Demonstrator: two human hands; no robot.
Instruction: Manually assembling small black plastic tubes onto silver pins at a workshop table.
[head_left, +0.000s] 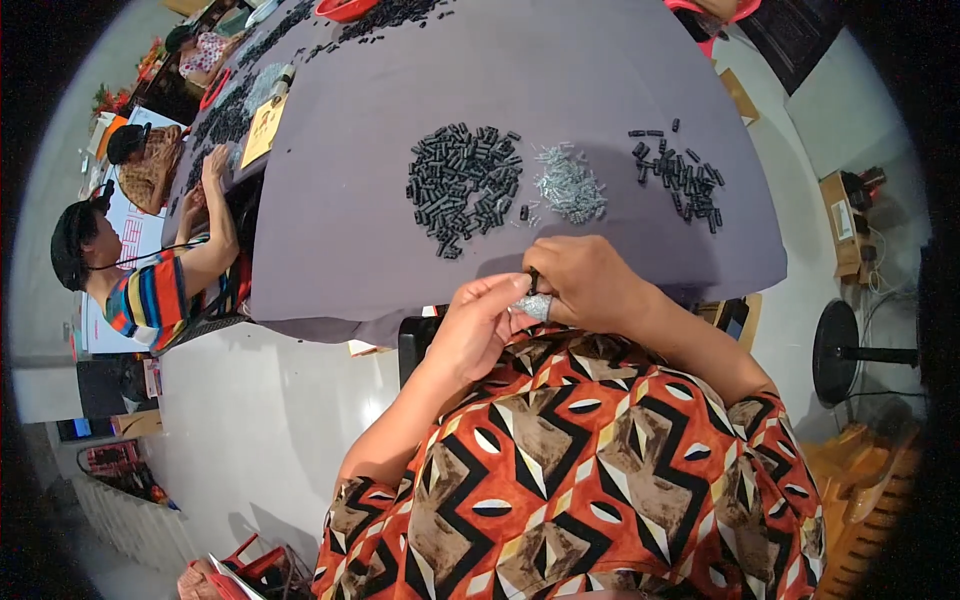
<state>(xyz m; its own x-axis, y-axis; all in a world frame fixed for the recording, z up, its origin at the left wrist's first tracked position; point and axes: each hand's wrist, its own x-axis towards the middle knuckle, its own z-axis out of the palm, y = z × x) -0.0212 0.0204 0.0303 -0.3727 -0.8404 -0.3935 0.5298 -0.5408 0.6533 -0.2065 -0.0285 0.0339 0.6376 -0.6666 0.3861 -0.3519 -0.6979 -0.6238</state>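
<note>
Just off the table's near edge, my left hand (pixel 477 325) and my right hand (pixel 592 283) meet with their fingers closed. Between the fingertips is a small black tubular piece (pixel 533 283), gripped from both sides. A shiny silver-grey thing (pixel 538 306) shows below it, against my fingers; whether it is a wrap or loose bits I cannot tell. Beyond my hands lie a large pile of black tubular pieces (pixel 465 185), a heap of small silvery metal parts (pixel 572 188) and a looser group of black pieces (pixel 690 185) to the right. One stray black piece (pixel 524 213) sits between the piles.
A grey cloth covers the table (pixel 350 180). At the left, a person in a striped shirt (pixel 165 295) works along its side, with others farther back. A red bowl (pixel 345 8) and more black pieces stand at the far end. A cardboard box (pixel 845 225) and a round black base (pixel 838 350) are at right.
</note>
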